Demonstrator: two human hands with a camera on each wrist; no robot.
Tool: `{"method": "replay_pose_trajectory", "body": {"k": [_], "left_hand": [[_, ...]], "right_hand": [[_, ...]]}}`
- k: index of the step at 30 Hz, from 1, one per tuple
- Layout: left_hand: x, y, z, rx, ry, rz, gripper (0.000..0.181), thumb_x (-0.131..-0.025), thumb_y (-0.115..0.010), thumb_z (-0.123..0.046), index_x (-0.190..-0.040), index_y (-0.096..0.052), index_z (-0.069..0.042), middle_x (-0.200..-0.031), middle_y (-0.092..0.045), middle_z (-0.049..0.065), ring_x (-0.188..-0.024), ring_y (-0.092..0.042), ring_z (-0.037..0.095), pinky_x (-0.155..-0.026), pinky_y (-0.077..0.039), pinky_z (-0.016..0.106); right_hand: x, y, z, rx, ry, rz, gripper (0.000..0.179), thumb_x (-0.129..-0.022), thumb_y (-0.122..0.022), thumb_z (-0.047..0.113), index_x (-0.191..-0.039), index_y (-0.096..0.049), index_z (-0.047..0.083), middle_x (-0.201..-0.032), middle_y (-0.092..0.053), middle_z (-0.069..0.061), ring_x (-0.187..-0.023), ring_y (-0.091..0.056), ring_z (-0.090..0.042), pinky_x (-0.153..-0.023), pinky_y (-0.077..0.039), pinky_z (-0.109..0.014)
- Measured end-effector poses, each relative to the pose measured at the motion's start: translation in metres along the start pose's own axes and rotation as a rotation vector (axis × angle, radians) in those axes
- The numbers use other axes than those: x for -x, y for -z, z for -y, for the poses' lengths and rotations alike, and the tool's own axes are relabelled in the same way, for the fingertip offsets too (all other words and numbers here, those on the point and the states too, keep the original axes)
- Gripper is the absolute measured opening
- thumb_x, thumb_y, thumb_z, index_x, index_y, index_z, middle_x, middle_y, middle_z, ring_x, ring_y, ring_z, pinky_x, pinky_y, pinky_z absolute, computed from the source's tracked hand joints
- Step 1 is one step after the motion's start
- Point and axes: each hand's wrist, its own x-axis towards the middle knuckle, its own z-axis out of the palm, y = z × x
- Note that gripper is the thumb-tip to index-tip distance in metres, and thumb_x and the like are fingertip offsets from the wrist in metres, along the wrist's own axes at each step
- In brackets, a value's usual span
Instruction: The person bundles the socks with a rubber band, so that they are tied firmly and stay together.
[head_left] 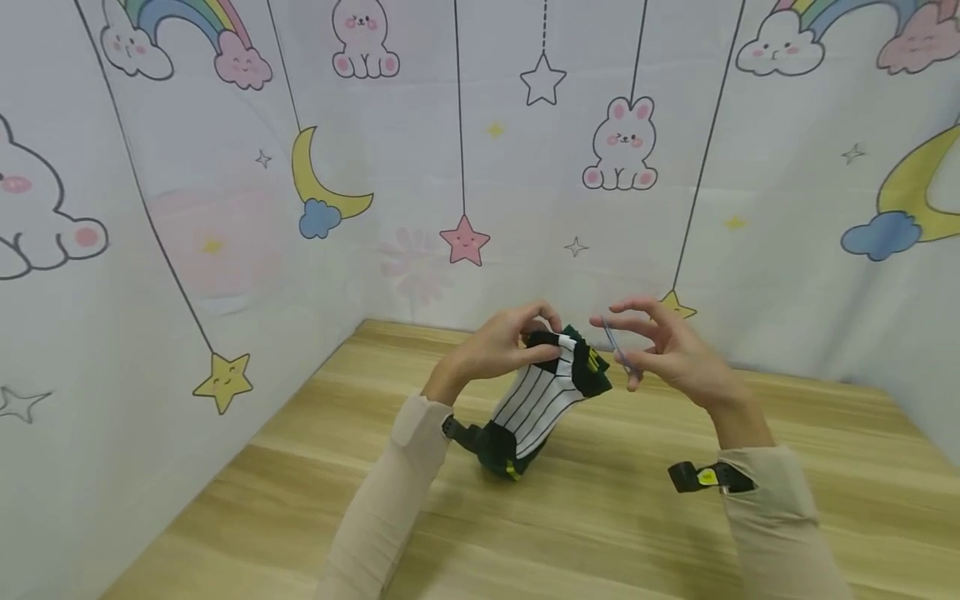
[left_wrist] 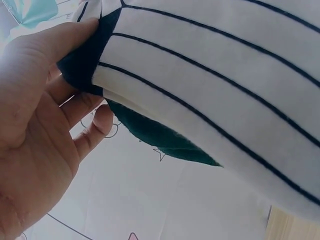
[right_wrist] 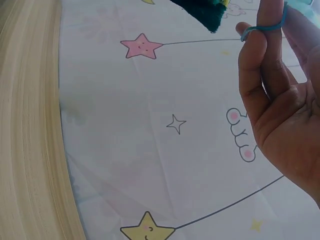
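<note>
Worktop (head_left: 600, 533): seen under both hands.
Socks (head_left: 536, 408): held up by the left hand, hanging below it; best kept bunched.
Left hand (head_left: 502, 342): socks pinched.
Right hand (head_left: 675, 350): band held.
Band (head_left: 613, 340): looped at the right hand's fingers; best stretched wide.

two hands (head_left: 498, 343) (head_left: 682, 357), one sock bundle (head_left: 536, 408), one blue band (right_wrist: 270, 27), one table (head_left: 600, 525)

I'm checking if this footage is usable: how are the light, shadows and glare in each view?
Head view: fairly even light, soft shadows on the table; left wrist view: bright glare at the left edge beside the left hand; right wrist view: pale, bright haze upper right, beside the right hand.
</note>
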Motion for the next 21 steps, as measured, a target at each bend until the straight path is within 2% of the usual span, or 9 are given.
{"method": "replay_pose_trajectory", "body": {"k": [2, 4, 8, 11, 12, 15, 17, 21], "left_hand": [[0.003, 0.001, 0.001, -0.007, -0.002, -0.018, 0.022, -0.097, -0.067, -0.011, -0.113, -0.052, -0.012, -0.097, -0.071, 0.004, -0.079, -0.061, 0.014, -0.069, -0.051, 0.027], [0.005, 0.003, 0.002, -0.020, -0.003, -0.042, 0.022, -0.097, -0.067, -0.011, -0.113, -0.052, -0.012, -0.099, -0.072, 0.004, -0.079, -0.061, 0.014, -0.067, -0.049, 0.029], [0.006, 0.005, 0.003, -0.020, -0.028, -0.082, 0.023, -0.096, -0.068, -0.010, -0.113, -0.052, -0.012, -0.101, -0.073, 0.005, -0.080, -0.061, 0.014, -0.063, -0.048, 0.030], [0.005, 0.005, 0.004, 0.000, -0.042, -0.099, 0.023, -0.096, -0.068, -0.009, -0.112, -0.052, -0.012, -0.100, -0.072, 0.006, -0.080, -0.062, 0.015, -0.061, -0.049, 0.029], [0.005, 0.005, 0.004, 0.007, -0.044, -0.103, 0.023, -0.096, -0.068, -0.009, -0.112, -0.052, -0.012, -0.099, -0.072, 0.006, -0.080, -0.062, 0.015, -0.060, -0.050, 0.028], [0.006, 0.006, 0.004, 0.018, -0.040, -0.117, 0.023, -0.096, -0.068, -0.008, -0.111, -0.052, -0.012, -0.098, -0.072, 0.006, -0.080, -0.063, 0.015, -0.059, -0.050, 0.028], [0.005, 0.006, 0.004, 0.016, -0.038, -0.129, 0.023, -0.095, -0.069, -0.008, -0.111, -0.052, -0.012, -0.097, -0.072, 0.006, -0.079, -0.063, 0.016, -0.060, -0.051, 0.029], [0.003, 0.007, 0.003, 0.025, -0.044, -0.156, 0.024, -0.096, -0.068, -0.009, -0.112, -0.051, -0.012, -0.098, -0.071, 0.007, -0.079, -0.064, 0.016, -0.062, -0.053, 0.030]], "right_hand": [[-0.002, -0.002, -0.002, 0.007, -0.001, -0.025, 0.039, -0.095, -0.054, -0.015, -0.128, -0.049, 0.006, -0.143, -0.054, -0.014, -0.075, -0.067, -0.024, -0.057, -0.057, -0.037], [-0.003, -0.003, -0.004, 0.024, -0.002, -0.052, 0.027, -0.095, -0.054, -0.014, -0.117, -0.051, 0.001, -0.140, -0.057, -0.013, -0.091, -0.068, -0.023, -0.060, -0.057, -0.039], [-0.001, -0.002, -0.006, 0.048, -0.011, -0.095, 0.016, -0.097, -0.058, -0.007, -0.112, -0.055, -0.001, -0.138, -0.058, -0.009, -0.098, -0.069, -0.024, -0.067, -0.057, -0.038], [0.000, -0.002, -0.009, 0.083, -0.033, -0.103, 0.014, -0.100, -0.060, 0.004, -0.113, -0.060, 0.009, -0.139, -0.055, -0.006, -0.091, -0.072, -0.027, -0.074, -0.055, -0.034], [0.000, -0.002, -0.010, 0.094, -0.044, -0.102, 0.014, -0.100, -0.060, 0.007, -0.113, -0.061, 0.012, -0.140, -0.054, -0.006, -0.095, -0.072, -0.027, -0.076, -0.054, -0.033], [0.000, -0.004, -0.011, 0.138, -0.085, -0.088, 0.022, -0.099, -0.063, 0.012, -0.121, -0.062, 0.016, -0.145, -0.050, -0.007, -0.106, -0.069, -0.027, -0.083, -0.053, -0.033], [-0.002, -0.006, -0.011, 0.157, -0.111, -0.075, 0.034, -0.098, -0.064, 0.011, -0.132, -0.058, 0.013, -0.150, -0.045, -0.009, -0.114, -0.065, -0.024, -0.088, -0.052, -0.034], [-0.005, -0.011, -0.011, 0.172, -0.121, -0.050, 0.066, -0.095, -0.068, 0.004, -0.151, -0.036, 0.014, -0.158, -0.032, -0.010, -0.123, -0.058, -0.029, -0.091, -0.053, -0.036]]}}
